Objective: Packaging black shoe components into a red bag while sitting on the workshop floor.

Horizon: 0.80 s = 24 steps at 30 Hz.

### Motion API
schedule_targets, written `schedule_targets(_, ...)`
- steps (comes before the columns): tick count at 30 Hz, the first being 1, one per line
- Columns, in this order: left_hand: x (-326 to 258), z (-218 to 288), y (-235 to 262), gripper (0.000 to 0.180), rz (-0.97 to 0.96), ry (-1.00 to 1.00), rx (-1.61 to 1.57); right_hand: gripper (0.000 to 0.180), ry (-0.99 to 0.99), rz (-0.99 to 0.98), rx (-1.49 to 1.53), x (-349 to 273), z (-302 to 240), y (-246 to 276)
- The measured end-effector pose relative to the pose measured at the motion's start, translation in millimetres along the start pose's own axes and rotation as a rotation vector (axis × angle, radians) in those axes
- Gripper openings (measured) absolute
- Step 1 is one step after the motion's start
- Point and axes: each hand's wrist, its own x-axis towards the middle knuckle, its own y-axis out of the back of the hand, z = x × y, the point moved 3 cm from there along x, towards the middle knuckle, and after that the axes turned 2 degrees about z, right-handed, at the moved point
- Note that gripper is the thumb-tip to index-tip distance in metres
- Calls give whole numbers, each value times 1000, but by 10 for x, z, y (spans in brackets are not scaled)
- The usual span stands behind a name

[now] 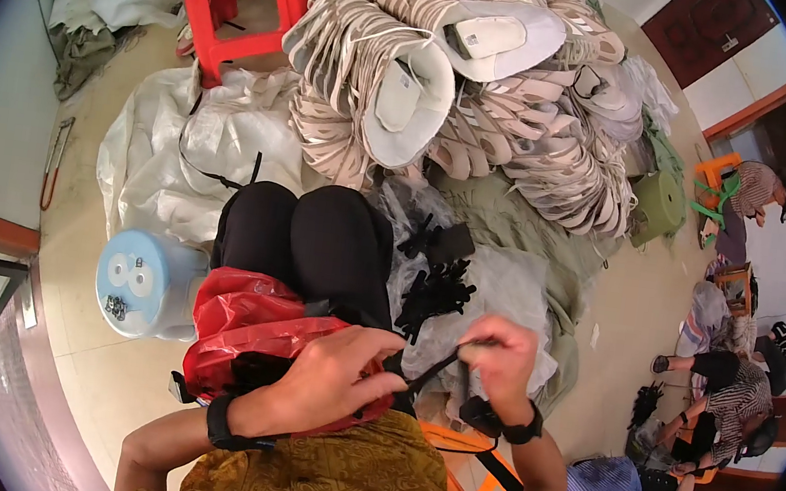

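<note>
Above my lap, my left hand (338,373) curls in from the left, thumb and fingers at one end of a short black strap (433,372). My right hand (503,357) pinches the strap's other end, and the length between the hands looks straight. Hidden fingers keep the left grip from showing fully. A crumpled red plastic bag (243,311) lies on my lap, under and beside my left hand. Beyond my right hand, a heap of black straps (441,291) rests on clear plastic sheeting (505,289).
Strung bundles of beige shoe uppers (365,75) pile up ahead. A red stool (246,7) stands far left, with a blue-and-white stool (135,283) nearer. White sacking (201,134) covers floor there. People (738,396) sit working at right; a green bucket (658,207) stands beyond the pile.
</note>
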Motion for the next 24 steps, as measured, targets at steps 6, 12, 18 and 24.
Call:
schedule_targets(6, 2, 2, -44, 17, -70, -68, 19, 18, 318, -118, -199, -18, -235, -374)
schedule_targets(12, -49, 43, -7, 8, -214, 163, -175, 19, 465, -176, -217, 45, -299, -398)
schedule_targets(18, -72, 90, 36, 7, -258, 195, -215, 18, 752, -226, -386, 53, -501, -427)
schedule_targets(24, -145, 128, 43, 6, -326, 45, -162, 20, 553, -549, -460, 80, -524, -406)
